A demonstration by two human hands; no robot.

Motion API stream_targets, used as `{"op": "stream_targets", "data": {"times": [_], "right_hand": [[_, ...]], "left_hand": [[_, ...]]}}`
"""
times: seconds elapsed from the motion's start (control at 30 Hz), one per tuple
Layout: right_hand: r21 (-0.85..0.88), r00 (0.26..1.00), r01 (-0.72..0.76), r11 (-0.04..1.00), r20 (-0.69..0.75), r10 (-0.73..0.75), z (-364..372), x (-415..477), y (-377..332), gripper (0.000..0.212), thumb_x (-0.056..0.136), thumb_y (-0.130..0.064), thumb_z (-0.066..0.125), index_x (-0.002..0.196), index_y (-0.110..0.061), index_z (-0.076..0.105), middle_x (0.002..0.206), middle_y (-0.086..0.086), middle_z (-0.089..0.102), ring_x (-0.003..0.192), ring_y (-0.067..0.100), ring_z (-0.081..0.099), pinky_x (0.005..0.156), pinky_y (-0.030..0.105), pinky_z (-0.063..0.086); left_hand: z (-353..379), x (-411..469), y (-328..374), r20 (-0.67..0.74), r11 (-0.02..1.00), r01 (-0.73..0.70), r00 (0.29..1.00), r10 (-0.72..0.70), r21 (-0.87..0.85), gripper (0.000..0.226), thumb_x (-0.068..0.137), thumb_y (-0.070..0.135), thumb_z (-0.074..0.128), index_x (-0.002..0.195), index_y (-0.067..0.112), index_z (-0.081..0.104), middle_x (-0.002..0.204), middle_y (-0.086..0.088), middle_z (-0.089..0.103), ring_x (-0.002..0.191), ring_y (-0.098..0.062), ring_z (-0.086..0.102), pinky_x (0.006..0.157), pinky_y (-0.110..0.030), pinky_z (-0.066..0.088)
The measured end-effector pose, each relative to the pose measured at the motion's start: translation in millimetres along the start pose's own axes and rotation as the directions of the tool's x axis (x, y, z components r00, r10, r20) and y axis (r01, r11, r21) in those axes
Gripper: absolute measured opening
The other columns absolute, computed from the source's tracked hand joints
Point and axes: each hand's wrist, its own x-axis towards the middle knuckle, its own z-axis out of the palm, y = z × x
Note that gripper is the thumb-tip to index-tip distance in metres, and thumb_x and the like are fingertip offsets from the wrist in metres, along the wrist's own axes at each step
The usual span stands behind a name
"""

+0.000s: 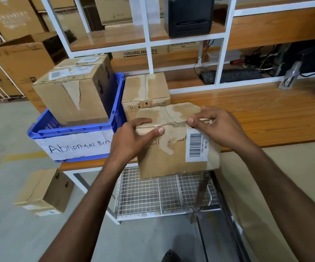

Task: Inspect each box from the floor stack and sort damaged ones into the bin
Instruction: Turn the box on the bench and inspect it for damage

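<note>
Floor box (43,191): on the concrete floor at lower left, beside the worktop leg, tilted onto one edge.
Bin (71,129): blue crate on the left end of the worktop, white strip on its front wall handwritten "Abnormal Bin".
Box in bin (73,91): large carton standing upright inside the crate, paper torn down its front face.
Left hand (132,138): forearm reaching up from the lower left; fingers curled over the upper left corner of the held box, thumb laid flat along the front face just under the top edge; a firm grip.
Rear box (145,89): on the worktop just right of the crate, directly behind the held box, tape residue across its top.
Wire shelf (162,195): white mesh under the worktop, below the held box.
Held box (168,159): carried by both hands at the front edge of the worktop, front face tilted toward the camera; contact with the worktop not determinable.
Tape (173,124): clear strip along the top front edge.
Barcode label (196,144): white, on the right of the front face.
Right hand (219,125): forearm reaching in from the lower right; fingers curled across the top right of the held box, thumb tip at the right end of the tape; gripping.
Worktop (266,114): wood surface extending right.
</note>
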Motion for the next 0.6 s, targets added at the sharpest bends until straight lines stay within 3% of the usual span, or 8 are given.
{"op": "stream_targets", "data": {"times": [0.07,0.2,0.37,0.5,0.6], "right_hand": [[-0.012,0.999,0.002,1.000,-0.034,-0.002,-7.6,4.9,-4.0,0.061,0.077,-0.086,0.062,0.117,-0.041,0.075,0.153,-0.004,0.056,0.147,0.013,0.043,0.110,0.045,0.041],[0.030,0.983,-0.066,0.997,-0.170,0.070,-13.4,16.0,-14.8,0.072,0.077,-0.069,0.079,0.132,-0.025,0.065,0.134,-0.008,0.064,0.122,0.015,0.058,0.094,0.036,0.048],[0.138,0.947,-0.156,0.978,-0.260,0.188,-3.7,26.6,-23.2,0.068,0.065,-0.075,0.082,0.113,-0.030,0.067,0.110,-0.009,0.072,0.100,0.016,0.068,0.085,0.041,0.058],[0.144,0.930,-0.148,0.978,-0.316,0.187,1.4,31.7,-34.9,0.070,0.077,-0.063,0.084,0.130,-0.025,0.058,0.121,-0.007,0.062,0.110,0.013,0.054,0.085,0.031,0.044],[0.166,0.951,-0.170,0.971,-0.229,0.206,2.3,36.9,-33.7,0.090,0.082,-0.059,0.082,0.152,-0.025,0.037,0.145,0.004,0.057,0.130,0.025,0.053,0.093,0.031,0.040]], "left_hand": [[-3.7,3.3,8.3,-0.077,1.000,-0.008,0.997,0.009,0.017,0.075,0.069,0.084,0.075,0.128,0.037,0.066,0.121,0.017,0.071,0.113,-0.009,0.066,0.097,-0.042,0.057],[-8.2,14.6,22.6,-0.156,0.990,0.019,0.988,0.003,0.138,0.078,0.075,0.091,0.061,0.130,0.036,0.058,0.119,0.013,0.070,0.114,-0.018,0.066,0.091,-0.044,0.056],[-4.9,25.1,30.0,-0.218,0.979,0.028,0.976,0.017,0.203,0.077,0.080,0.089,0.057,0.129,0.030,0.052,0.104,0.010,0.065,0.108,-0.025,0.066,0.085,-0.044,0.055],[-1.5,31.8,35.9,-0.295,0.976,0.064,0.956,0.000,0.206,0.081,0.083,0.085,0.059,0.134,0.023,0.045,0.103,0.007,0.061,0.110,-0.031,0.066,0.079,-0.041,0.049],[0.1,34.4,44.6,-0.277,0.976,0.119,0.959,-0.065,0.183,0.088,0.086,0.081,0.060,0.139,0.016,0.035,0.104,0.003,0.056,0.112,-0.035,0.066,0.080,-0.042,0.045]]}}
